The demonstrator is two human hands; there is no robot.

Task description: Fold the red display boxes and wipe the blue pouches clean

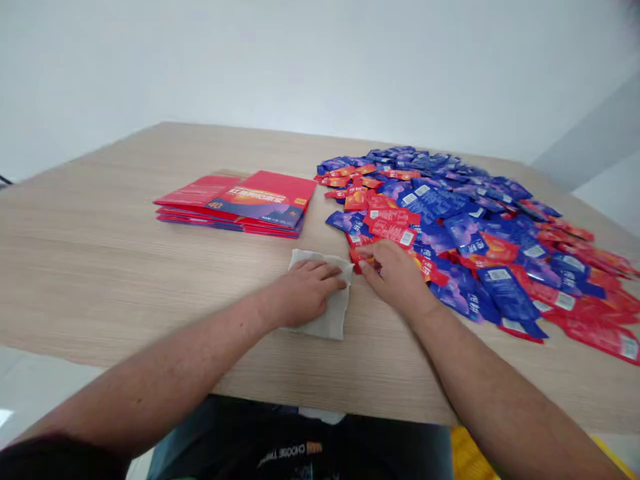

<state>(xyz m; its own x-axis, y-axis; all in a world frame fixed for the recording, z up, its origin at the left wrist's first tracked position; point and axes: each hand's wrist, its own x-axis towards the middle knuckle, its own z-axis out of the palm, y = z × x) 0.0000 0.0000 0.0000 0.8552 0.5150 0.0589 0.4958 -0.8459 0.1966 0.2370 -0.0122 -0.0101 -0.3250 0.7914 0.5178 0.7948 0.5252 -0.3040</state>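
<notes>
I had the left hand (pixel 307 293) flat, apparently steadying the cloth (pixel 327 325). At its three o'clock, the right hand (pixel 395 273) met packets (pixel 393 231), grip unclear.

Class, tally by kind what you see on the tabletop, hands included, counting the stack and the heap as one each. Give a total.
Bare hands: 2 (left hand, right hand)
Pale cloth: 1
Stack of flat red-and-blue cartons: 1
Heap of red and blue packets: 1 (packets overlap too much to count singly)
Total: 5
</notes>
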